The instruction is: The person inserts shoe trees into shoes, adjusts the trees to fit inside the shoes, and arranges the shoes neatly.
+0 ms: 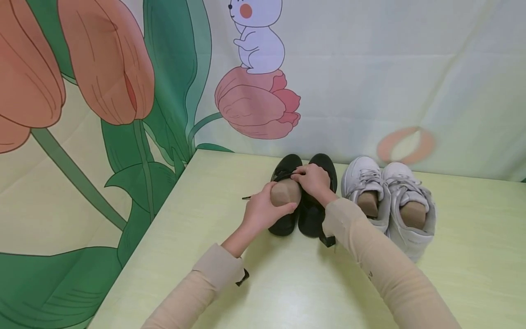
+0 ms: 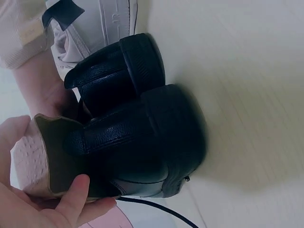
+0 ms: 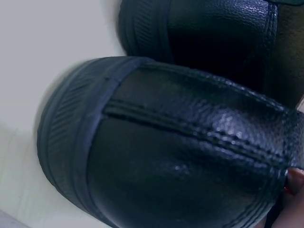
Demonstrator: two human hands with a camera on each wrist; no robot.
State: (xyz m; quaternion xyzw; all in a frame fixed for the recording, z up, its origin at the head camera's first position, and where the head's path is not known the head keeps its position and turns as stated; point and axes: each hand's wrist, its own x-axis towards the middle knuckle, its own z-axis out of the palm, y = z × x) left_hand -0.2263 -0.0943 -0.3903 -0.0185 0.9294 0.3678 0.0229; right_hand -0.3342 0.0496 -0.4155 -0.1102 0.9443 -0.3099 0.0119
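Note:
My left hand (image 1: 265,208) grips a tan shoe insert (image 1: 285,192) at the opening of the left black shoe (image 1: 282,227). In the left wrist view the thumb and fingers hold this curved, hollow insert (image 2: 31,161), its end over the heel. From the right, my right hand (image 1: 314,180) reaches across the right black shoe (image 1: 309,219) and pinches the left shoe at its laces and tongue; which of these lies between its fingertips I cannot tell. One black lace end (image 1: 246,198) sticks out to the left. The right black shoe's heel (image 3: 166,156) fills the right wrist view.
Right of the black shoes stands a pair of white lace-up sneakers (image 1: 365,171) with brown inserts (image 1: 412,214) in them. All stand on a pale yellow-green tabletop (image 1: 279,292), toes toward a printed backdrop (image 1: 349,91) with tulips and a white animal.

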